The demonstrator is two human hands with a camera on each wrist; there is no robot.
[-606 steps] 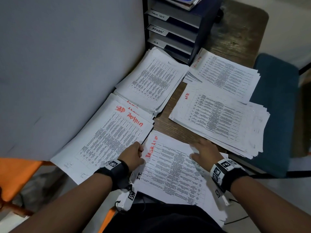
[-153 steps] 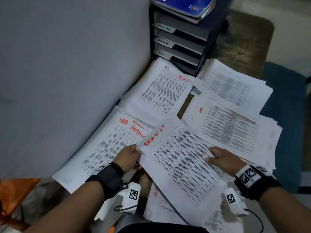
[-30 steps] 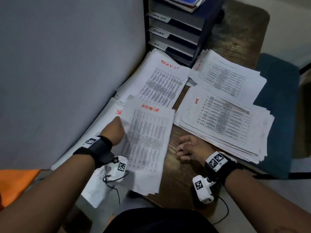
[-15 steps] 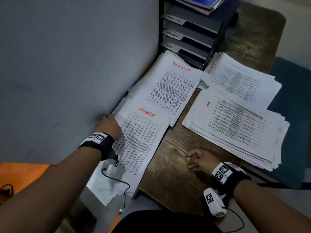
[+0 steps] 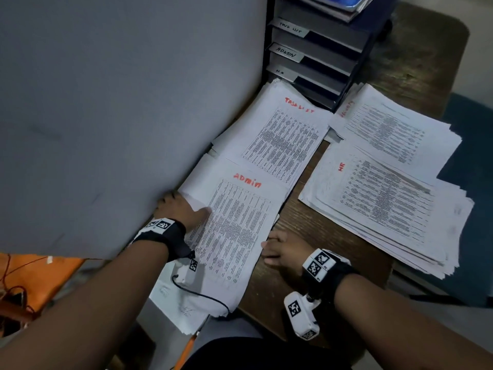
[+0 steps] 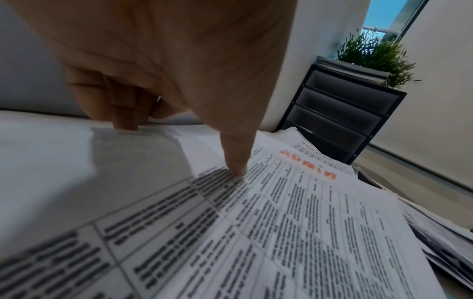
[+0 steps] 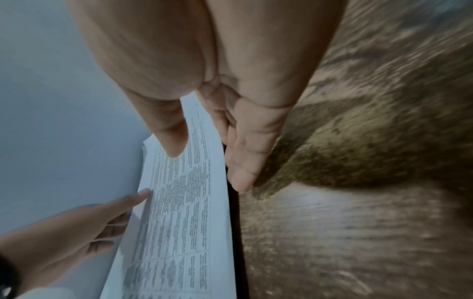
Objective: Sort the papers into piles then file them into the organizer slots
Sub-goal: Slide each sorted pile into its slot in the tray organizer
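The ADMIN pile (image 5: 240,222) lies at the table's near left, against the grey partition. My left hand (image 5: 186,204) holds its left edge: the thumb (image 6: 238,170) presses on the top sheet while the fingers (image 6: 125,121) curl down at the edge by the wall. My right hand (image 5: 277,244) is at the pile's right edge, thumb (image 7: 174,149) on the top sheet, straight fingers (image 7: 240,182) on the wood beside it. The TASK LIST pile (image 5: 280,140), HR pile (image 5: 381,204) and a fourth pile (image 5: 392,129) lie farther back. The dark organizer (image 5: 320,57) has slots labelled TASK LIST, ADMIN and HR.
The grey partition (image 5: 106,116) walls off the left side. Books lie on top of the organizer, and a plant (image 6: 379,52) stands there too. A blue chair (image 5: 474,182) is beyond the wooden table (image 5: 314,231) on the right. The ADMIN pile overhangs the near edge.
My left hand has laid the lifted ADMIN sheets onto the pile by the partition. My right hand has slid left across the wood to the pile's right edge.
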